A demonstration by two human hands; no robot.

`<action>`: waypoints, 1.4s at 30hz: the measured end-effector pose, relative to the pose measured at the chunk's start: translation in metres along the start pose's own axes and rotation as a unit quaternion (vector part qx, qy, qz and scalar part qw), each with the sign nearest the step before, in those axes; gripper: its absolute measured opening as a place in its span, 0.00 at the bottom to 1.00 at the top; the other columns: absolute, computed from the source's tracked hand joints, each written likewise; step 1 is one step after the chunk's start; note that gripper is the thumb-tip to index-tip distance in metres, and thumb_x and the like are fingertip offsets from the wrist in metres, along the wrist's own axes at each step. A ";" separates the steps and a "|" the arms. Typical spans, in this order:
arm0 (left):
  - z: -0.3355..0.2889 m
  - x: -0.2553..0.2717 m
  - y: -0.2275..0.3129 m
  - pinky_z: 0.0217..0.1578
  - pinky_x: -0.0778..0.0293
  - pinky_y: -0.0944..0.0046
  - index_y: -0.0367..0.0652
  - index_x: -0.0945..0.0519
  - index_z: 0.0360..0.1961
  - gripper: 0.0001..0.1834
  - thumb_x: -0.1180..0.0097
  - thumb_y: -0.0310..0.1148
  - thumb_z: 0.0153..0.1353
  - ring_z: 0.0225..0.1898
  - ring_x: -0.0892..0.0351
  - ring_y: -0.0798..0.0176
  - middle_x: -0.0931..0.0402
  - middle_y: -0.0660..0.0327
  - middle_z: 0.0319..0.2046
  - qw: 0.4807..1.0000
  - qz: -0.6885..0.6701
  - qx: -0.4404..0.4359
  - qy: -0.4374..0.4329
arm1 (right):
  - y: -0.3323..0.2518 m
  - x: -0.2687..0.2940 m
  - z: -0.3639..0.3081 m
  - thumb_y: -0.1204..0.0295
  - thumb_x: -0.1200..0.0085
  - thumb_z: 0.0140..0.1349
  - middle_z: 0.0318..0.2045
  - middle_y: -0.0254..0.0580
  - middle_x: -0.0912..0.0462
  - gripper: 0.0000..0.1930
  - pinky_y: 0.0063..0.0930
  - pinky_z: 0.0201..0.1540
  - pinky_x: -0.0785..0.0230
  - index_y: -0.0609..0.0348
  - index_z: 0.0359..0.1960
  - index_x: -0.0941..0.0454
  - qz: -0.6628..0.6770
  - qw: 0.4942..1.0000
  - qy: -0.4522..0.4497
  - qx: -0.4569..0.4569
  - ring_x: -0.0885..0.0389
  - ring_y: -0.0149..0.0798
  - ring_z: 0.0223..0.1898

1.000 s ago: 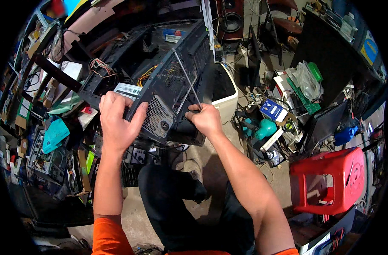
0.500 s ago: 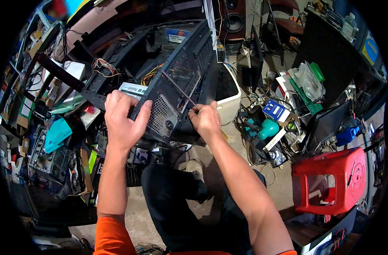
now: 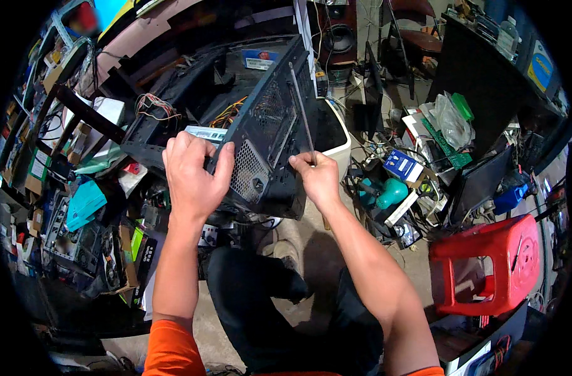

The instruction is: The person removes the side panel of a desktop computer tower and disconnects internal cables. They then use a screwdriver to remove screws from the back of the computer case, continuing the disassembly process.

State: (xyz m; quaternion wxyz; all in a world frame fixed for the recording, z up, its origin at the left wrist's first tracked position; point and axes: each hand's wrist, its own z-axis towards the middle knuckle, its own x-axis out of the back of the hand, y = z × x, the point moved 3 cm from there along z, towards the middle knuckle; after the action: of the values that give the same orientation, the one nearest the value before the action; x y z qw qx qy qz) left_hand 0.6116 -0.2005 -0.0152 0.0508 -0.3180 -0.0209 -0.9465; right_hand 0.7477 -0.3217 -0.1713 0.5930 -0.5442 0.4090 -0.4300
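Note:
A black open computer case (image 3: 276, 94) is tilted in front of me, its perforated back panel turned to the right. My left hand (image 3: 198, 172) is closed over the near edge, thumb on the panel side and fingers toward the inside. A power supply with a pale label (image 3: 205, 133) shows just beyond those fingers, and yellow and orange wires (image 3: 228, 114) lie behind it. Between the fingertips of my right hand (image 3: 318, 178) is a long thin metal rod (image 3: 302, 106), slanting up in front of the back panel. Its lower end is hidden by the hand.
A white bin (image 3: 339, 150) stands just right of the case. Farther right are a blue box (image 3: 403, 165), a teal tool-like object (image 3: 391, 193) and tangled cables. A red plastic stool (image 3: 467, 269) stands at the lower right. Parts and boxes crowd the left, near a turquoise piece (image 3: 85, 203).
The rod has swung from leaning left across the panel to nearly upright. My right hand moved slightly right, away from the panel. My left hand and the case's near edge shifted a little right.

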 end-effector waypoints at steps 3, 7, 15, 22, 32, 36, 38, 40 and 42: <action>0.002 -0.001 0.008 0.33 0.40 0.59 0.40 0.28 0.21 0.13 0.35 0.33 0.46 0.29 0.34 0.53 0.34 0.57 0.23 1.000 0.000 -0.003 -0.005 | -0.014 0.010 -0.010 0.72 0.39 0.52 0.21 0.37 0.20 0.08 0.23 0.29 0.33 0.66 0.26 0.20 0.030 0.999 -0.013 0.023 0.26 0.27 0.22; -0.008 0.012 0.028 0.32 0.38 0.60 0.40 0.26 0.26 0.12 0.35 0.31 0.44 0.28 0.34 0.54 0.30 0.57 0.25 0.996 -0.046 -0.010 0.074 | -0.047 0.039 -0.035 0.72 0.40 0.55 0.22 0.30 0.23 0.07 0.18 0.29 0.36 0.64 0.28 0.21 0.080 0.994 -0.067 -0.012 0.30 0.21 0.25; -0.112 -0.080 0.109 0.33 0.33 0.69 0.42 0.28 0.36 0.18 0.55 0.48 0.66 0.29 0.31 0.67 0.27 0.63 0.31 0.207 -0.729 0.595 -0.268 | -0.049 0.084 -0.080 0.75 0.40 0.54 0.23 0.32 0.21 0.06 0.20 0.31 0.32 0.66 0.29 0.21 0.049 0.977 -0.200 -0.055 0.25 0.23 0.27; -0.132 -0.121 0.134 0.40 0.29 0.64 0.42 0.27 0.40 0.15 0.60 0.42 0.68 0.35 0.25 0.65 0.25 0.63 0.32 0.178 -0.705 0.637 -0.258 | -0.042 0.116 -0.087 0.68 0.42 0.55 0.26 0.50 0.22 0.12 0.32 0.34 0.30 0.59 0.39 0.19 -0.186 0.959 -0.207 0.056 0.22 0.44 0.29; -0.051 -0.105 0.122 0.19 0.48 0.74 0.39 0.28 0.38 0.16 0.58 0.42 0.68 0.18 0.48 0.76 0.44 0.71 0.18 0.424 -0.714 0.507 -0.231 | -0.076 0.142 -0.070 0.67 0.48 0.59 0.26 0.51 0.23 0.09 0.44 0.31 0.30 0.59 0.36 0.20 -0.400 0.901 -0.057 0.158 0.23 0.55 0.28; -0.031 -0.113 0.109 0.16 0.52 0.74 0.39 0.31 0.33 0.16 0.59 0.42 0.69 0.15 0.52 0.77 0.47 0.72 0.15 0.471 -0.746 0.450 -0.138 | -0.096 0.156 -0.070 0.72 0.45 0.53 0.26 0.48 0.23 0.07 0.42 0.34 0.30 0.58 0.32 0.20 -0.477 0.850 -0.029 0.222 0.23 0.50 0.32; -0.031 -0.109 0.100 0.16 0.51 0.74 0.39 0.30 0.33 0.16 0.59 0.42 0.69 0.15 0.52 0.76 0.46 0.72 0.15 0.462 -0.754 0.460 -0.082 | -0.094 0.189 -0.063 0.74 0.43 0.48 0.26 0.46 0.23 0.04 0.42 0.37 0.32 0.60 0.26 0.21 -0.504 0.839 -0.027 0.204 0.24 0.50 0.32; -0.038 -0.110 0.109 0.16 0.51 0.73 0.41 0.30 0.33 0.15 0.58 0.42 0.69 0.15 0.49 0.76 0.44 0.70 0.15 0.455 -0.741 0.481 -0.109 | -0.104 0.208 -0.066 0.72 0.40 0.46 0.26 0.47 0.23 0.09 0.41 0.41 0.33 0.62 0.30 0.20 -0.474 0.848 -0.025 0.237 0.24 0.51 0.32; -0.034 -0.110 0.113 0.16 0.50 0.73 0.41 0.30 0.32 0.15 0.58 0.41 0.69 0.15 0.49 0.76 0.43 0.70 0.15 0.439 -0.752 0.481 -0.102 | -0.109 0.225 -0.073 0.71 0.37 0.46 0.27 0.46 0.22 0.14 0.35 0.40 0.32 0.65 0.35 0.20 -0.506 0.828 0.029 0.239 0.23 0.47 0.33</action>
State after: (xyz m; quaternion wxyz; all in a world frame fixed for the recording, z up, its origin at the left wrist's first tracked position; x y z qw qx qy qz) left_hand 0.6910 -0.3065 -0.1081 -0.5388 -0.1963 -0.7089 -0.4108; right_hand 0.7377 -0.5622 -0.0714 0.3915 -0.5041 -0.0225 -0.7695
